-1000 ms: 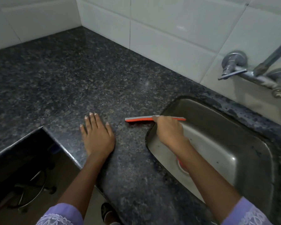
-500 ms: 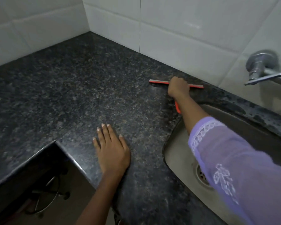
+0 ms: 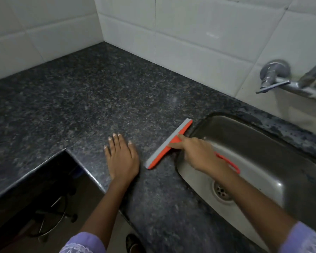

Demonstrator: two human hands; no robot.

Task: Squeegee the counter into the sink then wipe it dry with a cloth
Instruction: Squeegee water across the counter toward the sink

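Observation:
An orange squeegee (image 3: pixel 167 145) with a grey rubber blade lies on the dark speckled granite counter (image 3: pixel 91 99), its blade running diagonally just left of the steel sink (image 3: pixel 274 161). My right hand (image 3: pixel 199 154) grips its handle over the sink's left rim, forefinger stretched along the head; the handle's orange loop pokes out behind the hand. My left hand (image 3: pixel 122 157) rests flat on the counter near the front edge, fingers together, a little left of the blade. No cloth is in view.
White tiled walls meet in a corner at the back. A metal wall tap (image 3: pixel 275 77) juts out above the sink's far right. The sink drain (image 3: pixel 222 192) sits near my right forearm. The counter has a stepped front edge (image 3: pixel 67 149) with dark floor below.
My right hand has pulled the squeegee from the back wall down toward the front, beside the sink's left rim, and the blade has turned diagonal. My left hand stays flat on the counter.

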